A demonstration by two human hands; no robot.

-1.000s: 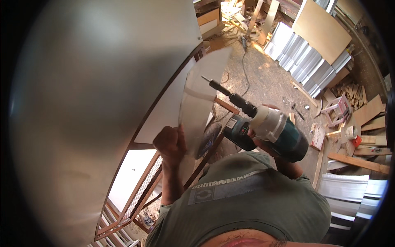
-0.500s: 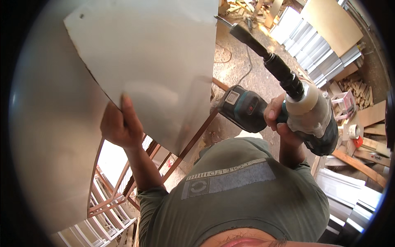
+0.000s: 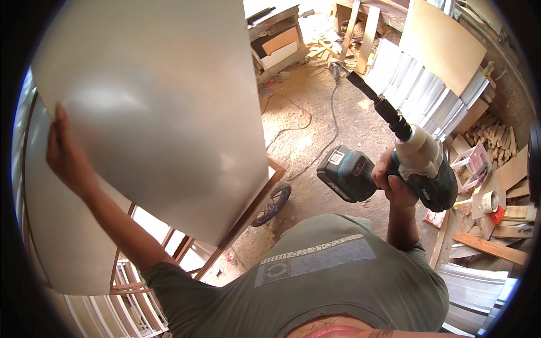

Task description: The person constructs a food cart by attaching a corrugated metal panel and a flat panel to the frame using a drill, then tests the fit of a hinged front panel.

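Note:
A large grey metal sheet [image 3: 169, 129] fills the left side and meets a reddish-brown frame [image 3: 251, 207] at its lower corner. At the sheet's left edge, my left hand [image 3: 67, 155] is closed round it, thumb on the near face and arm stretched out. My right hand [image 3: 394, 177] grips the handle of a cordless impact driver [image 3: 431, 169], held up to the right of the sheet, apart from it. The driver's long black extension points up and left; its battery faces left. Behind the held sheet, another grey panel [image 3: 79, 236] covers part of the frame.
A power cord [image 3: 332, 127] runs over the dusty floor. A small wheel [image 3: 274, 204] lies beside the frame. To the right stand white slatted panels [image 3: 406, 84], a pink stool [image 3: 473, 163] and wood scraps [image 3: 493, 135]. White rails [image 3: 112, 312] sit at lower left.
My left hand has moved left with the sheet's edge, and the sheet has swung left, uncovering more floor. The driver has shifted slightly, its bit end lower and farther right.

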